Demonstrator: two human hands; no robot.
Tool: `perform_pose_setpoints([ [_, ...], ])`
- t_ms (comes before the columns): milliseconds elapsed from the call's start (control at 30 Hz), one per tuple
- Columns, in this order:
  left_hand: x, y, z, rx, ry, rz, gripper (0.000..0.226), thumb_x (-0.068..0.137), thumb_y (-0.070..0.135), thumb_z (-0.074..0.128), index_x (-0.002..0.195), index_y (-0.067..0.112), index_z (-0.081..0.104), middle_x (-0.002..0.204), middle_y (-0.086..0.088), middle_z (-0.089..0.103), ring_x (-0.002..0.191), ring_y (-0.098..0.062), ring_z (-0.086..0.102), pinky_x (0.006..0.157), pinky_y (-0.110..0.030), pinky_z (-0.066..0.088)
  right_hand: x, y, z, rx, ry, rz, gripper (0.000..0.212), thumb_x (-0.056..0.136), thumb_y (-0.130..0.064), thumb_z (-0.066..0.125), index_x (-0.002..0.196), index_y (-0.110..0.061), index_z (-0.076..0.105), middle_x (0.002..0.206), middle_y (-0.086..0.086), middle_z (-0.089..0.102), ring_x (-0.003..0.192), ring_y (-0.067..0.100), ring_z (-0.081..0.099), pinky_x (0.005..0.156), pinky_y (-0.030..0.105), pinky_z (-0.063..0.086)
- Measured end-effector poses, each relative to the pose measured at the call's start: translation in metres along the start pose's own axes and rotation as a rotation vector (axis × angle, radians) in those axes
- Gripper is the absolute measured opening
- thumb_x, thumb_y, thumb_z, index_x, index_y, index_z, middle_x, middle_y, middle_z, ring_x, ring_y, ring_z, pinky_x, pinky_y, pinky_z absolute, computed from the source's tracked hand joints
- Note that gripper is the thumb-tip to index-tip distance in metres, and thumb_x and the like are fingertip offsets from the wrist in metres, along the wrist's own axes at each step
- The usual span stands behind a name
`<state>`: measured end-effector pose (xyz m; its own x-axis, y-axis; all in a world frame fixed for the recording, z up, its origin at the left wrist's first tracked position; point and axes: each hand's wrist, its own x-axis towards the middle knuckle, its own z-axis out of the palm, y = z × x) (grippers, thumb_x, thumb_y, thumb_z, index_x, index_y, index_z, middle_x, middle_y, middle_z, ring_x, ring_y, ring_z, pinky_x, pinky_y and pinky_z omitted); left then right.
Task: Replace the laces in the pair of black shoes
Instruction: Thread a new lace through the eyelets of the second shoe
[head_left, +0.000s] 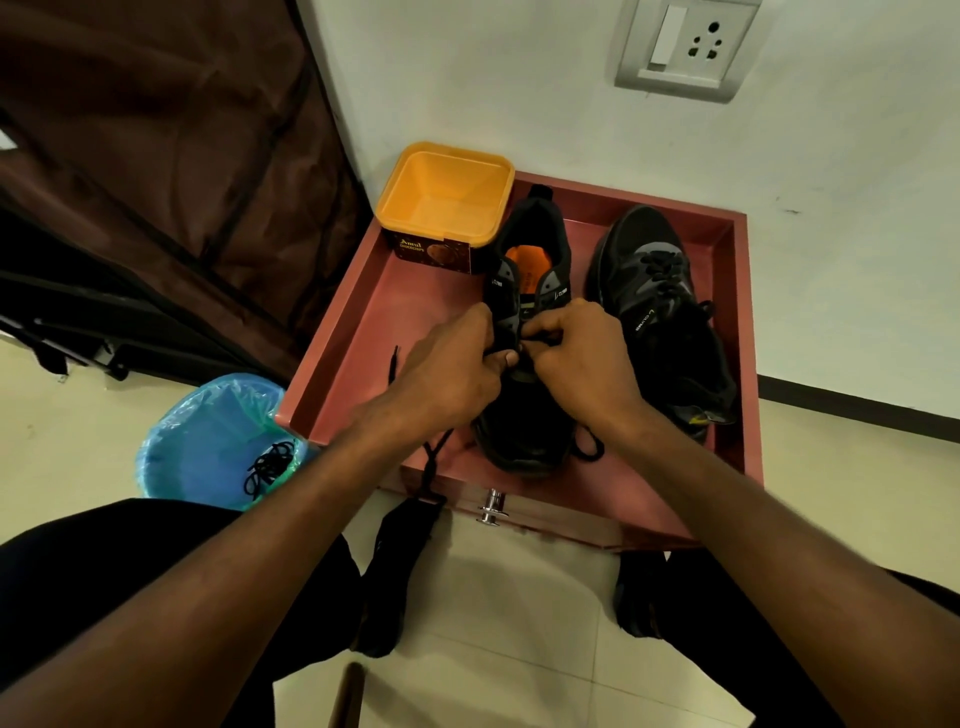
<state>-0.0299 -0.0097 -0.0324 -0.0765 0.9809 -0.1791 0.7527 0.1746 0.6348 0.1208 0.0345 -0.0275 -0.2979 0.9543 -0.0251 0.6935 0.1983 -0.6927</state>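
Near black shoe (524, 415) sits toe-first at the front edge of the pink tray-top worktop (363, 322). Both hands pinch its black lace (434, 457) over the eyelets: left hand (452, 369), right hand (582, 353), thumbs nearly touching. Loose lace end hangs over the front lip. Second shoe (660, 312), laced mesh, just right. Square yellow plastic tub (447, 197) back-left corner. Raised rims on the back and both sides.

both arms reach forward, the left hand (452, 371) and right hand (582, 353) close together, fingers (506, 357) curled and pinching.
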Motion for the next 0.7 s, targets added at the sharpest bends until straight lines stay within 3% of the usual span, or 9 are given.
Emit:
perform_pose_setpoints([
  [67, 0.0, -0.001, -0.001, -0.001, -0.008, -0.01, 0.021, 0.101, 0.033, 0.062, 0.101, 0.018, 0.047, 0.089, 0.007, 0.053, 0.076, -0.014, 0.051, 0.056, -0.031, 0.033, 0.003, 0.0, -0.004, 0.078, -0.062, 0.013, 0.014, 0.094, -0.006, 0.071, 0.102, -0.013, 0.08, 0.077, -0.018, 0.056, 0.072, -0.008, 0.06, 0.069, 0.01, 0.051],
  [167, 0.003, -0.002, -0.003, -0.011, 0.001, -0.023, 0.02, 0.101, 0.035, 0.062, 0.101, 0.018, 0.052, 0.088, 0.005, 0.057, 0.078, -0.017, 0.057, 0.058, -0.033, 0.04, 0.005, 0.0, -0.012, 0.059, -0.172, -0.001, 0.021, 0.095, -0.005, 0.068, 0.111, -0.012, 0.078, 0.081, -0.01, 0.058, 0.073, 0.002, 0.059, 0.077, 0.026, 0.057],
  [300, 0.006, 0.001, -0.007, -0.036, 0.162, 0.018, 0.01, 0.097, 0.03, 0.068, 0.091, 0.023, 0.064, 0.086, 0.008, 0.067, 0.08, -0.012, 0.064, 0.065, -0.033, 0.051, 0.008, 0.001, -0.02, -0.004, -0.296, -0.057, 0.038, 0.094, -0.01, 0.072, 0.132, -0.014, 0.068, 0.085, -0.01, 0.054, 0.073, 0.006, 0.061, 0.061, 0.013, 0.051],
  [467, 0.011, 0.001, -0.006, 0.047, 0.12, 0.042, 0.008, 0.095, 0.02, 0.064, 0.088, 0.024, 0.064, 0.084, 0.01, 0.066, 0.079, -0.012, 0.064, 0.063, -0.031, 0.05, 0.013, 0.009, -0.028, -0.071, -0.35, -0.123, 0.039, 0.092, -0.025, 0.077, 0.129, -0.021, 0.067, 0.095, -0.005, 0.058, 0.092, 0.019, 0.065, 0.08, 0.033, 0.056],
  [700, 0.013, 0.005, -0.015, 0.129, 0.083, 0.086, 0.011, 0.092, 0.02, 0.058, 0.086, 0.011, 0.056, 0.079, -0.002, 0.061, 0.071, -0.021, 0.059, 0.056, -0.034, 0.042, 0.016, 0.018, -0.032, -0.116, -0.435, -0.129, 0.061, 0.082, -0.047, 0.083, 0.138, -0.034, 0.06, 0.106, -0.013, 0.045, 0.097, 0.003, 0.051, 0.092, 0.031, 0.051],
])
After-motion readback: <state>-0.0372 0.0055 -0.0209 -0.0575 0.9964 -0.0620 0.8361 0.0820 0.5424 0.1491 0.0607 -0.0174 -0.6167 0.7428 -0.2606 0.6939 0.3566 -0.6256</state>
